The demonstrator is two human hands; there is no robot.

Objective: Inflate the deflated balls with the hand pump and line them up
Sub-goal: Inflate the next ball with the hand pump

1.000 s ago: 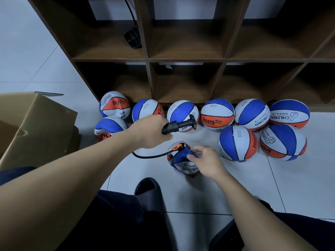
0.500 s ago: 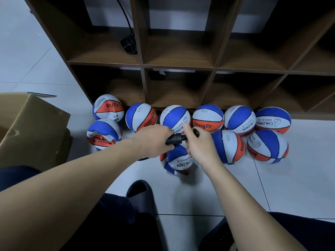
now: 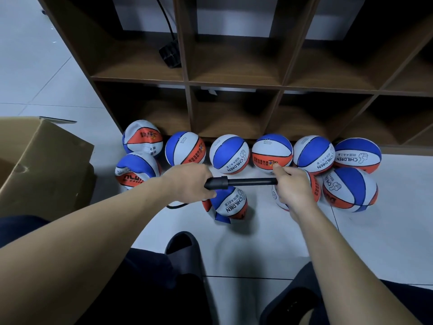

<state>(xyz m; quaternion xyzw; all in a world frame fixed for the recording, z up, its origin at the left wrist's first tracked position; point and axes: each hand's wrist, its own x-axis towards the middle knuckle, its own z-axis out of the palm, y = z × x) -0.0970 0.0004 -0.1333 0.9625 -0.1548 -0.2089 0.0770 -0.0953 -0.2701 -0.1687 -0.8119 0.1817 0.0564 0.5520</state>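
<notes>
On the tiled floor (image 3: 269,231) before a dark wooden cubby shelf (image 3: 234,85), a person works a black hand pump (image 3: 236,182) held roughly level w/ both hands. L hand (image 3: 187,181): fingers curled round the pump barrel, firm grip. R hand (image 3: 293,187): fingers closed on the handle end, rod drawn out btwn the two hands. A thin black hose (image 3: 174,205) loops out below the L hand. Directly under the pump sits the deflated ball (image 3: 228,204), blue/white/orange, creased and partly collapsed, lettering "CHILDREN" visible; where the hose ends cannot be told.

Back row along the shelf base, L to R: six balls (image 3: 271,152), the leftmost wrinkled. Front: a soft-looking ball (image 3: 137,170) at far L, touching the one behind it; a round ball (image 3: 350,188) at far R; one more ball (image 3: 314,186) mostly hidden behind the R hand.

At frame L, an open cardboard box (image 3: 46,165). Near bottom centre, a dark slipper (image 3: 182,247) on the floor, w/ dark trouser legs either side. A black plug and cable (image 3: 171,53) rest in an upper-left cubby.
</notes>
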